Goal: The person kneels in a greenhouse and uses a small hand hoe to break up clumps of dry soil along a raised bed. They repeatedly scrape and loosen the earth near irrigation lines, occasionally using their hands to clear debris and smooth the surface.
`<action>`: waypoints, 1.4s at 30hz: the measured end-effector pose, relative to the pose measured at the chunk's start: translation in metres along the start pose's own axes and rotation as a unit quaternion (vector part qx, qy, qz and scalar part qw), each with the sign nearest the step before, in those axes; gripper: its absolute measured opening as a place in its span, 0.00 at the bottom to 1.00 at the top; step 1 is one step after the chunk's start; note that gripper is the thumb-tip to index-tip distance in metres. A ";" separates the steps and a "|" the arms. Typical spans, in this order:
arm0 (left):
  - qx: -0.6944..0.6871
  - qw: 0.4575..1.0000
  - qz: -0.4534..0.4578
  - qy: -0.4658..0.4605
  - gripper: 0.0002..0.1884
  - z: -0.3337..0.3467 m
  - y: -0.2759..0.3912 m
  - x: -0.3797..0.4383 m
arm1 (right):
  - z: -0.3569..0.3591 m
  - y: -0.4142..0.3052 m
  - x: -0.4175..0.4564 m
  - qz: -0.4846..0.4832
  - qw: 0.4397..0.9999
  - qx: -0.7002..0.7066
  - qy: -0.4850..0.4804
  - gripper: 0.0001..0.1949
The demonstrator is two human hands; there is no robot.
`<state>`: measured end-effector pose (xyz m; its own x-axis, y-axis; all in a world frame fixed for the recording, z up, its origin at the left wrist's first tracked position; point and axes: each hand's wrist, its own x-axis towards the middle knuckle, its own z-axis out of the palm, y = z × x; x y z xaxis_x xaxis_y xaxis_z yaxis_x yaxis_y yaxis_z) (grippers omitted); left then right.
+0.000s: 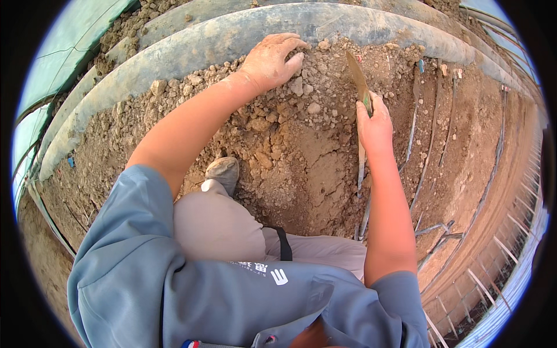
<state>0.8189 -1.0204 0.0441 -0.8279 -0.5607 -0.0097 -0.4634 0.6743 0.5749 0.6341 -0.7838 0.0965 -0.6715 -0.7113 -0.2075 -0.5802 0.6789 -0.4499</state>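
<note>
My right hand (375, 124) is closed around the handle of a narrow, rusty-brown blade tool (357, 75), possibly a trowel. Its tip points away from me, over the loose soil. To the left, my left hand (276, 61) rests at the crumbly soil bank with its fingers curved and the thumb apart; nothing shows in its grasp, though the palm side is hidden. Just beyond its fingertips runs a large dirty-grey pipe-like tube (243, 32). Dry clods (297, 86) lie beneath and beside this hand, and dug brown earth (322, 174) spreads between my forearms.
Flat drip-irrigation tapes (435, 113) stretch over the soil on the right, several ending in coloured connectors (421, 66). My shoe (223, 172) stands on the earth below my left forearm. Greenhouse plastic sheeting (74, 48) borders the far left; light stakes (481, 287) line the lower right.
</note>
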 end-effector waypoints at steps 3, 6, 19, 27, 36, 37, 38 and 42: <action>-0.004 0.999 -0.033 -0.006 0.25 0.024 -0.008 -0.007 | 0.013 -0.016 0.021 -0.017 0.998 -0.032 -0.044 0.21; -0.015 0.999 -0.039 -0.012 0.27 0.035 -0.007 -0.005 | 0.009 -0.027 0.026 -0.040 0.994 -0.060 -0.082 0.21; -0.006 0.992 0.083 -0.100 0.28 0.028 -0.011 -0.038 | 0.030 -0.030 -0.096 0.039 0.986 0.046 -0.157 0.23; -0.028 0.986 0.113 -0.116 0.23 0.024 -0.004 -0.013 | 0.013 0.011 -0.095 0.084 0.993 0.040 -0.072 0.20; -0.008 0.983 0.086 -0.160 0.22 0.068 0.000 0.021 | 0.074 0.068 -0.069 0.180 0.977 0.092 -0.074 0.26; -0.002 0.984 0.089 -0.155 0.23 0.070 0.004 0.022 | 0.069 0.073 -0.054 0.186 0.968 0.123 -0.116 0.27; 0.003 0.982 0.082 -0.170 0.25 0.071 0.008 0.023 | 0.064 0.078 -0.040 0.194 0.957 0.152 -0.155 0.28; -0.021 0.986 0.009 -0.168 0.33 0.084 0.006 0.032 | 0.047 0.034 -0.013 0.271 0.911 0.197 -0.240 0.29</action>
<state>0.7635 -0.9938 -0.0218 -0.8969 -0.3539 -0.2653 -0.4403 0.6580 0.6109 0.6448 -0.7595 0.0425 -0.4761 -0.3525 -0.8057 0.0511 0.9035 -0.4255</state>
